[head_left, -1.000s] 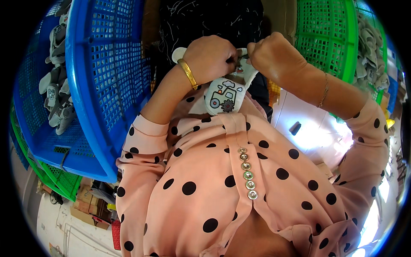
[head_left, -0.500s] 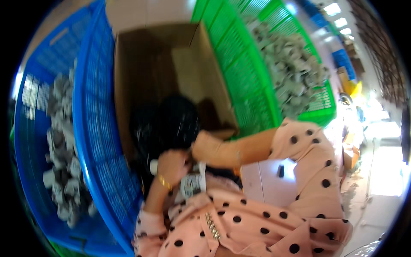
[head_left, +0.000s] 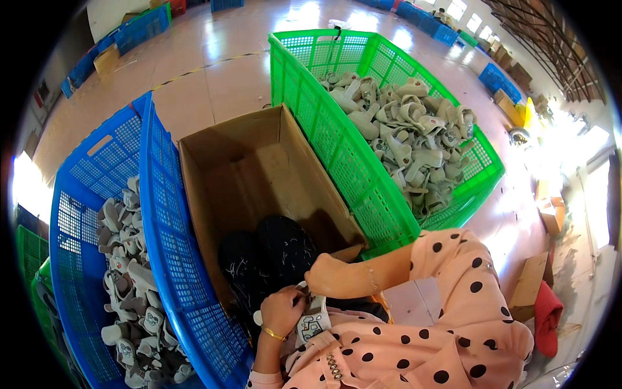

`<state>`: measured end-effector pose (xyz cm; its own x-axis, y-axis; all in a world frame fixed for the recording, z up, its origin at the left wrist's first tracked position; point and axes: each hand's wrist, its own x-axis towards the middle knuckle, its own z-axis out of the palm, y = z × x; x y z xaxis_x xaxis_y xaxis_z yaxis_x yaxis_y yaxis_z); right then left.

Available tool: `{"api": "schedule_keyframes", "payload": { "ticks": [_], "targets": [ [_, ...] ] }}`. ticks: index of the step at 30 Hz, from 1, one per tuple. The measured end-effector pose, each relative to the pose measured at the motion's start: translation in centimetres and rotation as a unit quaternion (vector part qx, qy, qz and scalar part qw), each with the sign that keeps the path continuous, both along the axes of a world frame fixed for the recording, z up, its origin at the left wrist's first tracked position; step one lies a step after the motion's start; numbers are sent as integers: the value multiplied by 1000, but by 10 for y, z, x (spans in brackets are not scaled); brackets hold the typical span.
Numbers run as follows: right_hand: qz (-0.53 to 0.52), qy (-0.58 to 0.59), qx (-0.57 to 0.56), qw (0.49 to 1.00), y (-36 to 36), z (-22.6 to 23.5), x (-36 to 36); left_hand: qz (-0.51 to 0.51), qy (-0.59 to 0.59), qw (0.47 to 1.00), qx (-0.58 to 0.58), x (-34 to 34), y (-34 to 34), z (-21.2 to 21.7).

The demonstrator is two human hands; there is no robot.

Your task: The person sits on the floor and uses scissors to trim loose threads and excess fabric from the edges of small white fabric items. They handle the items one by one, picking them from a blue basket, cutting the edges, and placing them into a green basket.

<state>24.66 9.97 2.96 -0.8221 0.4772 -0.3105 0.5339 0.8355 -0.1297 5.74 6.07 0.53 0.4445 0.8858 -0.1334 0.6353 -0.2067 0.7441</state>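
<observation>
A pale slipper [head_left: 313,322] with a dark printed picture lies over my lap, partly covered by my hands. My left hand [head_left: 283,311], with a gold bracelet at its wrist, is closed round it; a pale rounded end sticks out at the hand's left side. My right hand [head_left: 329,275] reaches in from the right, knuckles up, closed at the slipper's upper end right beside the left hand. Its fingertips are hidden, and I cannot see any finer detail of what they pinch.
An open cardboard box [head_left: 243,149] stands in front, round my knees. At left, a blue crate [head_left: 159,214] holds several greyish slippers [head_left: 139,279]. To the right is a green crate [head_left: 350,162] of beige slippers [head_left: 414,136]. A white box-like piece [head_left: 413,301] sits under my right forearm.
The view has tilted up, showing more floor and both crates more sharply. My hands stay together at the slipper, with the left hand now closer to the right one.
</observation>
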Motion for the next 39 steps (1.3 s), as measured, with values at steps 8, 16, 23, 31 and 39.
{"api": "schedule_keyframes", "payload": {
  "ticks": [8,16,23,31,39],
  "targets": [
    [-404,140,-310,849,-17,32,28,164,-40,975,141,-2,10,20],
    [-507,370,-280,726,-34,-25,23,180,-111,972,100,1,24,5],
    [-497,430,-346,669,-46,-38,29,253,205,839,435,-50,36,6],
    [-497,445,-430,609,-52,-58,27,30,-99,993,52,4,-17,-2],
    [-535,440,-480,538,-60,-63,21,1,-25,998,-54,15,-14,-45]
  ]
}}
